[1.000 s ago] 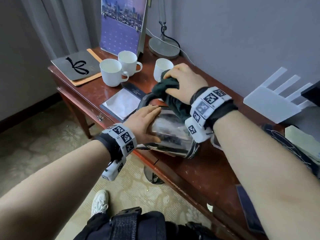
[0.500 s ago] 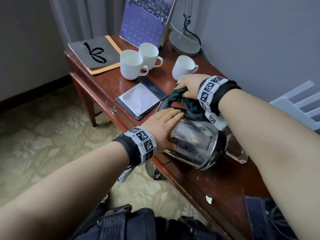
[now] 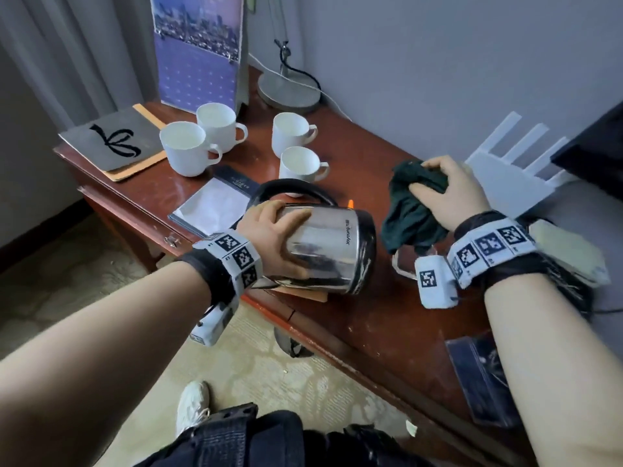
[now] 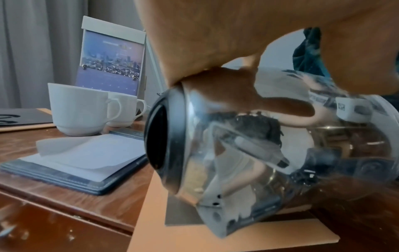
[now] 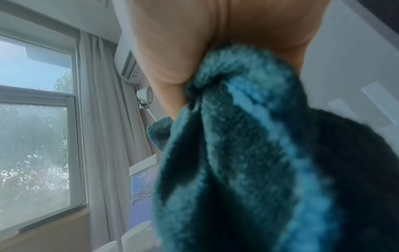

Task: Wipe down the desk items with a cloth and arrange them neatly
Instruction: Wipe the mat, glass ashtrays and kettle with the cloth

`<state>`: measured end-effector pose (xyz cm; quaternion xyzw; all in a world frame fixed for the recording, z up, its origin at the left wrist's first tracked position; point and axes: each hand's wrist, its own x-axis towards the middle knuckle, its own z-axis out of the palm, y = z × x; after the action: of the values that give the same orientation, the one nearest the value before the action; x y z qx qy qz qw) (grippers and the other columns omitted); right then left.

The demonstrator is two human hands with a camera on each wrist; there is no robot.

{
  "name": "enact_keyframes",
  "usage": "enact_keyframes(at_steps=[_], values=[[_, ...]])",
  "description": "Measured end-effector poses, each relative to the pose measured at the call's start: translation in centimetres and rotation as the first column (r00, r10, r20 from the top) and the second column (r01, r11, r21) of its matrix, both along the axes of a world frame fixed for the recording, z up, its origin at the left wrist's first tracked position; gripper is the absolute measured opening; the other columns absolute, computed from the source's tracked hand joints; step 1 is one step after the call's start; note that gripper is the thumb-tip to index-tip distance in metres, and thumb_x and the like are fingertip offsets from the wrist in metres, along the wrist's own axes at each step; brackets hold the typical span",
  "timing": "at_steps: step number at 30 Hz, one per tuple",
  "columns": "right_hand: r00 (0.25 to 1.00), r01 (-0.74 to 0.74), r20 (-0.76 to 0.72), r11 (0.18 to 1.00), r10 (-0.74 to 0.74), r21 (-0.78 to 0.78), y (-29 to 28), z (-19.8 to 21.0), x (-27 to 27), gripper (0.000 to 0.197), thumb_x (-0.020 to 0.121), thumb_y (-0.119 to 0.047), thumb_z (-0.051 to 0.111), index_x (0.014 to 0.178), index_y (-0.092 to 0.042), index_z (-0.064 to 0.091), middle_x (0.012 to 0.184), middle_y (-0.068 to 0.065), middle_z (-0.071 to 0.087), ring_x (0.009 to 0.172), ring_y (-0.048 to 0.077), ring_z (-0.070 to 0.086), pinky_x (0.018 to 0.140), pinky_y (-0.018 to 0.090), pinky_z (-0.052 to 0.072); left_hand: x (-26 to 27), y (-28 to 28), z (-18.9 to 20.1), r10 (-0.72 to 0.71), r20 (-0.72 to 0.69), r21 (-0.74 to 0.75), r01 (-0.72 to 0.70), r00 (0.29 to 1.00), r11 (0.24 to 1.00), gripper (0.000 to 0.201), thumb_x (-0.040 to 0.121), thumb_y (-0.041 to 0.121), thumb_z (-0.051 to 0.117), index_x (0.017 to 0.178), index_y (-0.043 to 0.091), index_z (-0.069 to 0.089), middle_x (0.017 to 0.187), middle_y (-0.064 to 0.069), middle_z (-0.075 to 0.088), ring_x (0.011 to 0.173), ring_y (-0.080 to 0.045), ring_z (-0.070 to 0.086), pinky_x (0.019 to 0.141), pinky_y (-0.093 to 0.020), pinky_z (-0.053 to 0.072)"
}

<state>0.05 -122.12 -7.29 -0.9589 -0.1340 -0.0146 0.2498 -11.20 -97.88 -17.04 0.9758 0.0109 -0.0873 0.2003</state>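
Note:
A shiny steel kettle (image 3: 332, 251) with a black handle lies tilted on its side at the desk's front edge, on an orange mat (image 3: 305, 294). My left hand (image 3: 274, 237) grips its body, thumb on top and fingers underneath. In the left wrist view the kettle (image 4: 259, 153) fills the right side under my fingers (image 4: 215, 51). My right hand (image 3: 441, 188) is to the right of the kettle, apart from it, clutching a dark teal cloth (image 3: 408, 214) that hangs down. The cloth (image 5: 259, 153) fills the right wrist view.
Several white cups (image 3: 183, 148) stand behind the kettle, with a notepad (image 3: 215, 207) in front of them. A grey folder (image 3: 111, 143), a standing calendar (image 3: 199, 52) and a lamp base (image 3: 288, 92) sit at the back. A white rack (image 3: 505, 170) leans at the right.
My right hand took the cloth off the kettle's handle and moved right, away from it. My left hand has shifted to grip the kettle body, which now lies more on its side.

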Motion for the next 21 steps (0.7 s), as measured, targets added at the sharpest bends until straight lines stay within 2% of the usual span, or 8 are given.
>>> enact_keyframes(at_steps=[3, 5, 8, 11, 14, 16, 18, 21], values=[[0.998, -0.064, -0.027, 0.997, 0.065, 0.040, 0.1, -2.9, -1.1, 0.028, 0.083, -0.020, 0.063, 0.111, -0.019, 0.060, 0.123, 0.006, 0.045, 0.111, 0.017, 0.047, 0.089, 0.015, 0.028, 0.1, -0.7, 0.1, 0.046, 0.018, 0.024, -0.047, 0.999, 0.999, 0.109, 0.054, 0.062, 0.076, 0.143, 0.043, 0.015, 0.150, -0.004, 0.015, 0.139, -0.026, 0.011, 0.117, -0.038, 0.011], [0.988, -0.139, -0.067, 0.989, 0.142, 0.044, 1.3, -5.0, -2.2, 0.026, 0.086, -0.019, 0.060, 0.112, -0.018, 0.061, 0.123, 0.004, 0.045, 0.109, 0.017, 0.049, 0.087, 0.013, 0.028, 0.1, -1.0, 0.3, 0.070, 0.025, 0.041, -0.071, 0.997, 0.997, 0.106, 0.056, 0.059, 0.077, 0.143, 0.042, 0.017, 0.149, -0.002, 0.017, 0.139, -0.025, 0.012, 0.116, -0.035, 0.011], [0.986, -0.160, -0.020, 0.983, 0.163, 0.093, 1.9, -7.3, -4.4, 0.025, 0.090, -0.019, 0.055, 0.115, -0.018, 0.060, 0.122, 0.002, 0.045, 0.101, 0.024, 0.054, 0.088, 0.025, 0.038, 0.4, -1.3, 0.5, 0.093, 0.004, 0.056, -0.093, 0.996, 0.994, 0.104, 0.058, 0.058, 0.076, 0.142, 0.043, 0.017, 0.149, 0.000, 0.017, 0.139, -0.023, 0.013, 0.115, -0.035, 0.014], [0.974, -0.207, 0.087, 0.978, 0.209, -0.031, 0.6, -8.3, -6.5, 0.025, 0.086, -0.021, 0.060, 0.111, -0.022, 0.063, 0.124, -0.001, 0.046, 0.092, 0.026, 0.057, 0.078, 0.035, 0.048, 0.6, -1.3, 0.7, 0.092, 0.003, 0.048, -0.092, 0.996, 0.995, 0.102, 0.059, 0.056, 0.076, 0.142, 0.043, 0.018, 0.149, 0.002, 0.018, 0.138, -0.022, 0.015, 0.114, -0.033, 0.014], [0.944, -0.318, 0.054, 0.942, 0.325, -0.108, -1.0, -8.9, -8.1, 0.022, 0.080, -0.014, 0.067, 0.101, -0.021, 0.067, 0.126, 0.003, 0.047, 0.089, 0.032, 0.059, 0.072, 0.038, 0.051, 0.7, -1.3, 0.7, 0.090, 0.012, 0.031, -0.090, 0.996, 0.995, 0.101, 0.061, 0.055, 0.076, 0.142, 0.042, 0.019, 0.148, 0.004, 0.019, 0.138, -0.021, 0.016, 0.114, -0.032, 0.013], [0.925, -0.374, 0.013, 0.918, 0.379, -0.133, -2.0, -8.7, -8.1, 0.018, 0.080, -0.014, 0.067, 0.096, -0.022, 0.069, 0.122, -0.001, 0.049, 0.089, 0.030, 0.059, 0.073, 0.037, 0.049, 1.0, -1.2, 0.6, 0.096, 0.008, 0.029, -0.096, 0.995, 0.995, 0.101, 0.061, 0.057, 0.075, 0.143, 0.042, 0.018, 0.148, 0.003, 0.020, 0.138, -0.021, 0.016, 0.115, -0.033, 0.014], [0.947, -0.318, 0.034, 0.947, 0.319, -0.043, -2.5, -7.8, -7.1, 0.017, 0.081, -0.015, 0.065, 0.095, -0.022, 0.068, 0.114, -0.006, 0.048, 0.091, 0.024, 0.058, 0.076, 0.029, 0.044, 1.1, -1.0, 0.4, 0.104, 0.005, 0.024, -0.104, 0.995, 0.994, 0.101, 0.061, 0.058, 0.074, 0.143, 0.042, 0.017, 0.149, 0.003, 0.020, 0.138, -0.021, 0.016, 0.116, -0.034, 0.015], [0.991, -0.083, 0.118, 0.990, 0.070, 0.113, -1.8, -5.9, -5.0, 0.020, 0.084, -0.020, 0.061, 0.104, -0.022, 0.063, 0.117, -0.006, 0.044, 0.091, 0.014, 0.051, 0.075, 0.023, 0.038, 1.2, -1.0, 0.3, 0.115, -0.003, 0.019, -0.115, 0.993, 0.993, 0.102, 0.061, 0.060, 0.073, 0.143, 0.043, 0.016, 0.150, 0.004, 0.019, 0.139, -0.020, 0.015, 0.116, -0.036, 0.016]])
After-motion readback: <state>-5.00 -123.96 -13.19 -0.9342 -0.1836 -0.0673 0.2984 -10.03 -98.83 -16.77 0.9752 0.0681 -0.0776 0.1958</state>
